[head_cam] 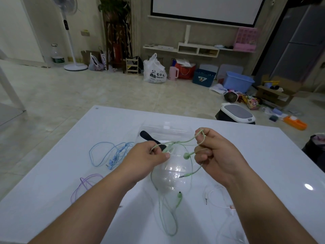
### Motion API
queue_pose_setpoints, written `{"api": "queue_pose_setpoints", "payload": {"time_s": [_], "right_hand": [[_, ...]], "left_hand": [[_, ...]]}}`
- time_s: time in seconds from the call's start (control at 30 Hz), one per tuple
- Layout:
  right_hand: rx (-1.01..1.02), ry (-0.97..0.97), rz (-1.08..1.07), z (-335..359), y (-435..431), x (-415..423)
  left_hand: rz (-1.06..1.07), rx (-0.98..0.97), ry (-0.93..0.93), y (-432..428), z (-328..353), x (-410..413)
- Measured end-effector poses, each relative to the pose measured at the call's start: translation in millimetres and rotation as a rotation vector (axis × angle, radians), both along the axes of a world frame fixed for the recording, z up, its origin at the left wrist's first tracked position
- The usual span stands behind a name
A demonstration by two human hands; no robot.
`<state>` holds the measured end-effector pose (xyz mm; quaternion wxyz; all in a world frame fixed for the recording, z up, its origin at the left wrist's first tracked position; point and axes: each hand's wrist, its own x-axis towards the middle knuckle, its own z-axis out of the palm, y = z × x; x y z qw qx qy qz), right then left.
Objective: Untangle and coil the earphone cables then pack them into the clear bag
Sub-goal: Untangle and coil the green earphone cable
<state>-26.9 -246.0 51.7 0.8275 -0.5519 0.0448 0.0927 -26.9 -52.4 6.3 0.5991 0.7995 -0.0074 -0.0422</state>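
Green earphones (186,155) hang between both hands above the white table (263,155). My left hand (149,159) pinches the green cable near its remote. My right hand (214,152) grips a loop of the same cable, with one earbud and the jack dangling below it. The rest of the green cable trails down to the table, ending in a loop near me. The clear bag (168,176) lies flat on the table under the hands. Blue earphones (112,155) lie tangled to the left, purple earphones (86,185) nearer left, white earphones (219,199) under my right forearm.
A black flat object (151,138) lies beside a clear plastic box (167,129) at the back of the table. Beyond the table, the floor holds bags, bins, boxes and a white stool (237,113) near the far right corner.
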Motion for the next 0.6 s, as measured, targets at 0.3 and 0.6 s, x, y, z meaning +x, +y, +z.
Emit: {"api": "queue_pose_setpoints", "payload": {"time_s": [0.3, 0.6], "right_hand": [[-0.149, -0.023, -0.095, 0.5, -4.5, 0.8], [-0.048, -0.042, -0.068, 3.0, -5.1, 0.0]], "left_hand": [[0.142, 0.047, -0.03, 5.3, 0.4, 4.3], [0.216, 0.51, -0.108, 5.3, -1.1, 4.6]]}}
